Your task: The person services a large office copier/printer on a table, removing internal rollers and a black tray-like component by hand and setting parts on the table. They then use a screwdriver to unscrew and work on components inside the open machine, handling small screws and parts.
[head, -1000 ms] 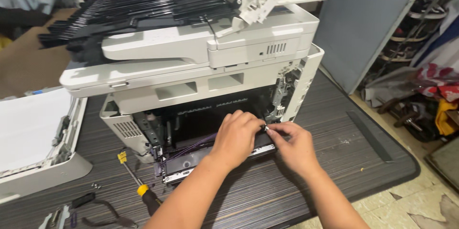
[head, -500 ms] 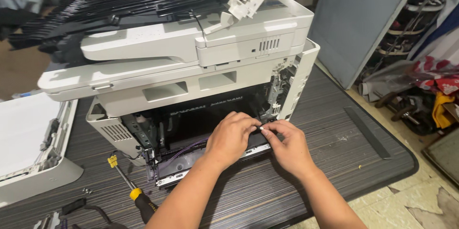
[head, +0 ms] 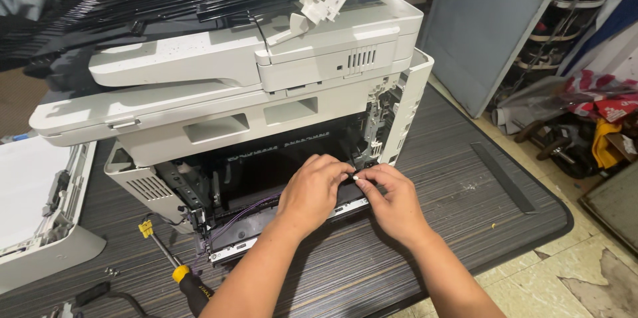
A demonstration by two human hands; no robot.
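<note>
- The fingertips of both hands are meeting at a tiny white part (head: 356,176), pinching it from either side at the open front of a printer (head: 266,92).
- The left hand (head: 312,192) is curling its fingers together around the part; the right hand (head: 392,202) is closing thumb and forefinger on it (what the part joins to is hidden behind the knuckles).
- The part is sitting just above a dark bar (head: 345,195) crossing the printer's open cavity, near its right inner wall.
- A light, steady pinch would probably suit so small a piece, with both wrists resting low on the striped table (head: 465,185).
- Purple wires (head: 242,212) are running just left of the hands and are likely worth avoiding.
- A yellow-handled screwdriver (head: 176,268) is lying on the table, further left.
</note>
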